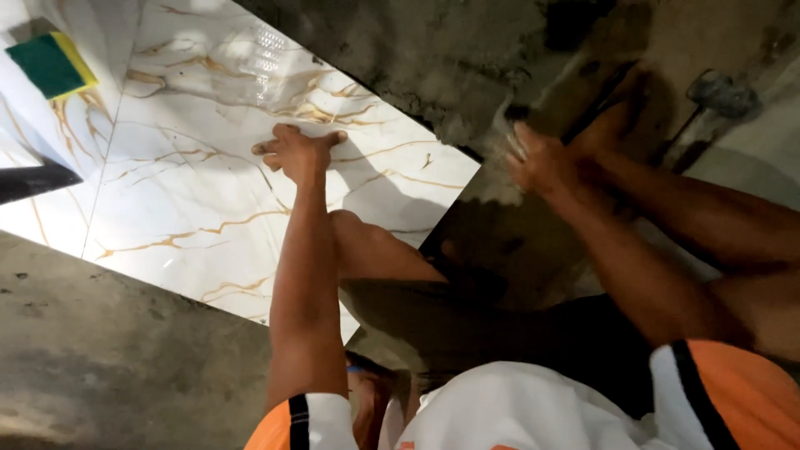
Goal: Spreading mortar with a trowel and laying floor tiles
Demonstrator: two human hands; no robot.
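The big white floor tile [208, 183] with gold-brown veins is the thing to look from. The left hand [296, 150] lies flat on this tile, close to its far edge, with the fingers spread out and pressed down. Past that edge is wet grey mortar [417, 58]. The right hand [546, 158] is off the tile, over the grey mortar, and it is closed around a trowel [600, 100]. The trowel is blurry, so its shape is hard to tell. A green and yellow sponge [52, 63] rests on the next tile [33, 125], well apart from the left hand. A mallet [717, 96] lies beyond the trowel, far from the big tile. Rough grey floor [108, 350] sits on the near side of the tile.
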